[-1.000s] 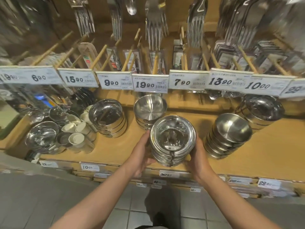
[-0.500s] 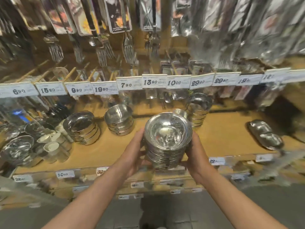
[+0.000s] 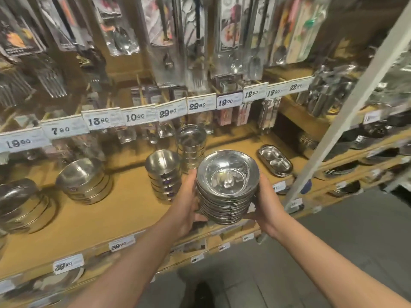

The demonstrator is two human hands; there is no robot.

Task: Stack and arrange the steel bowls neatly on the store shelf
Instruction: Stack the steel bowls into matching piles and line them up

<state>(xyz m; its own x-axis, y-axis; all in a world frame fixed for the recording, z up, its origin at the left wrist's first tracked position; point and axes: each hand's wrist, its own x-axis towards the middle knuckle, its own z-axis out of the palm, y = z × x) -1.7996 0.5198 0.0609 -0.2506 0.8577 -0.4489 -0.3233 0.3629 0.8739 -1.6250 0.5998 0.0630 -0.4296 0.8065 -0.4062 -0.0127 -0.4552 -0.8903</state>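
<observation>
Price tags (image 3: 139,116) on shelf edge, hanging packaged cutlery (image 3: 191,41), two-compartment steel dish (image 3: 275,160)

nested stack of shiny steel bowls (image 3: 227,187), wide rims, tilted toward camera, held above shelf (image 3: 124,210) front edge; roughly ten, count unclear.

Single view: head-worn wide-angle cam, looking forward and down at a wooden store shelf (image 3: 124,210), close range. Strong barrel distortion, frame tilted so the shelf runs from lower left up to right. Forearms enter from the bottom edge toward frame centre. Price tags (image 3: 140,116) cross mid-frame, hanging packaged utensils (image 3: 195,41) fill the top, grey tiled floor (image 3: 333,252) sits lower right. No second view, so no overlap.
</observation>
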